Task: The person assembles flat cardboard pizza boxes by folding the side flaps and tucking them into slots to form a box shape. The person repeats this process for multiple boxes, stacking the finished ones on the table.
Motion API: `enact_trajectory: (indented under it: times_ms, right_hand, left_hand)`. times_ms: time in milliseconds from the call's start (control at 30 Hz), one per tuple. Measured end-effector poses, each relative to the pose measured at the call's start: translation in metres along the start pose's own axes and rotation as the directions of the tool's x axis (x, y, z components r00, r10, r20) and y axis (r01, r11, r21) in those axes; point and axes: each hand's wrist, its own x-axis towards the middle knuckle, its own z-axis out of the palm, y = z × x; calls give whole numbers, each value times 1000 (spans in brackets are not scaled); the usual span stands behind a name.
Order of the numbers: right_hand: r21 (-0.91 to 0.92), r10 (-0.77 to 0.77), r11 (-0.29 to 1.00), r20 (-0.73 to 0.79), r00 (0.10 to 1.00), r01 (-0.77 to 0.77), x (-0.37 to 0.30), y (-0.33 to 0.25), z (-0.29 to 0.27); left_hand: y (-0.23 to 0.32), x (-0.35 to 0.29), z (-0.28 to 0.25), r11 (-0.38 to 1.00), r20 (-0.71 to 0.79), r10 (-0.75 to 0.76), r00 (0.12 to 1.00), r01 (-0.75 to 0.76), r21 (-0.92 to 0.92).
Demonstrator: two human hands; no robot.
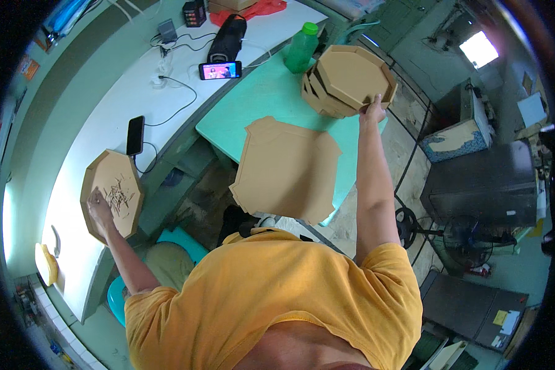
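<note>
My left hand (98,206) rests on the near rim of a brown octagonal cardboard tray (113,192) that holds a small heap of dark sticks on the white counter (105,111). My right hand (372,111) reaches out to a stack of folded brown octagonal cardboard trays (348,80) at the far end of the green table (265,98), fingers on the stack's near edge. A flat unfolded cardboard blank (287,168) lies on the green table between my arms.
A green plastic bottle (302,48) stands beside the stack. Two phones (220,70) (135,135), cables and a black bag (228,37) lie on the white counter. A patterned box (456,140) and dark machines (484,188) stand on the right.
</note>
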Motion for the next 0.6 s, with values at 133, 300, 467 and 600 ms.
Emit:
enact_trajectory:
  times_ms: [133,300,467,600]
  right_hand:
    - [-176,10,984,-78,997,-24,25,4,2]
    - [-556,-443,767,-98,891,320,27,38,-59]
    - [-816,-5,530,269,963,231,-72,104,-212]
    - [-798,-44,55,599,800,600,-143,121,-272]
  left_hand:
    - [59,-29,20,934,187,-61,980,122,-336]
    - [197,-109,80,756,432,177,884,160,-635]
    - [316,-192,118,712,638,572,516,74,-698]
    - [355,-223,142,765,845,429,318,369,-528]
